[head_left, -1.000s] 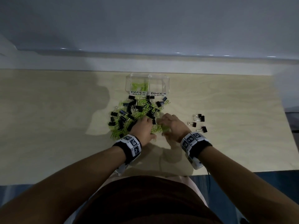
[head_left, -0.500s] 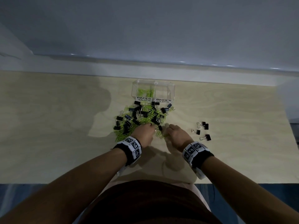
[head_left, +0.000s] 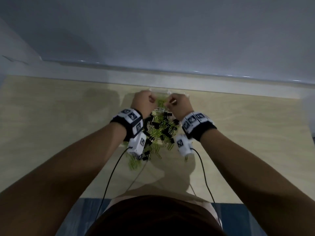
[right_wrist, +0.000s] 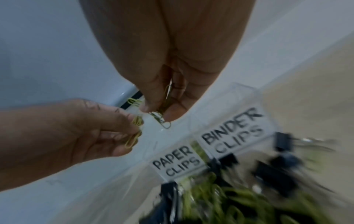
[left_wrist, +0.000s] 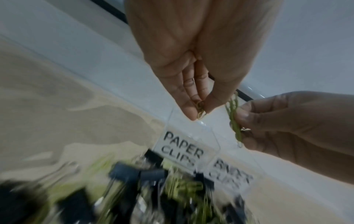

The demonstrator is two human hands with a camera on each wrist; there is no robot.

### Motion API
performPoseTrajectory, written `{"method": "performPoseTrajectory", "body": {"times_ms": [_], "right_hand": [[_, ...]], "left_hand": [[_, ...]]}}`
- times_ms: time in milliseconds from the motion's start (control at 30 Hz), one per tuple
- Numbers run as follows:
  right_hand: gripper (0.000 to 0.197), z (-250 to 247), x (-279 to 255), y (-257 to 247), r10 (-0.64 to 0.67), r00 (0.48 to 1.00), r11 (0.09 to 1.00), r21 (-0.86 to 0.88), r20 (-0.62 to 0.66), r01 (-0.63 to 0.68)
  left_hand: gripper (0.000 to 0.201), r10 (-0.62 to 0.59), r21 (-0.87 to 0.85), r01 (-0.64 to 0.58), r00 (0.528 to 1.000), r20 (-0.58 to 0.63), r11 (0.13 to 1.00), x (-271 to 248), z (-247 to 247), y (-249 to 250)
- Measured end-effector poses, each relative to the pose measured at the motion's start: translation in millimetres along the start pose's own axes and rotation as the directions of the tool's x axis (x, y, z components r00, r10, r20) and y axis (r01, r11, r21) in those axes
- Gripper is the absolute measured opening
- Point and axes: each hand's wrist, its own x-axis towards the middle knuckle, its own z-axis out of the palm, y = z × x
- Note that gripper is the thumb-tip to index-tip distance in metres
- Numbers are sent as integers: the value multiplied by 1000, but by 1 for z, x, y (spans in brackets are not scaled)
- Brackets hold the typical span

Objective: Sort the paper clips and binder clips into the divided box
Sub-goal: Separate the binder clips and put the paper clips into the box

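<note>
A clear divided box (head_left: 159, 90) stands at the far side of the table, labelled PAPER CLIPS (left_wrist: 182, 149) on the left and BINDER CLIPS (right_wrist: 231, 133) on the right. Green paper clips (head_left: 160, 102) lie in its left part. My left hand (left_wrist: 200, 110) and right hand (right_wrist: 156, 111) hover side by side over the box. Each pinches a few green paper clips: the left hand's clips (right_wrist: 135, 136), the right hand's clips (left_wrist: 234, 121). A mixed pile (head_left: 160, 132) of green paper clips and black binder clips (head_left: 155, 124) lies just in front of the box, between my wrists.
The light wooden table (head_left: 59, 116) stretches bare to the left and right of the pile. A pale ledge (head_left: 85, 70) and wall rise right behind the box. Thin black cables (head_left: 109, 181) hang from both wrist cameras over the near table edge.
Both hands have lifted off the near side of the pile and moved away from me to above the box, each carrying green paper clips.
</note>
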Motion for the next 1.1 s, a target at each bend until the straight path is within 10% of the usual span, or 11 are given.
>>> {"method": "performPoseTrajectory", "body": {"times_ms": [333,533,933,1100], "right_hand": [[13,11,15,4,-196,980,940,-289,-22,181],[13,17,-58,68,-90,970,897,-404,226,177],[21,35,-81,90,-183,948,834,-469,260,290],[6,25,-92,97,-239,948,868,-391,212,306]], "left_hand": [[18,169,311,-154,985,-21,938,3,8,-7],[17,185,377,-383,866,465,844,-62,55,-37],[22,208,503,-419,882,422,756,-71,67,-42],[17,215,384,-295,947,238,875,-75,48,-51]]}}
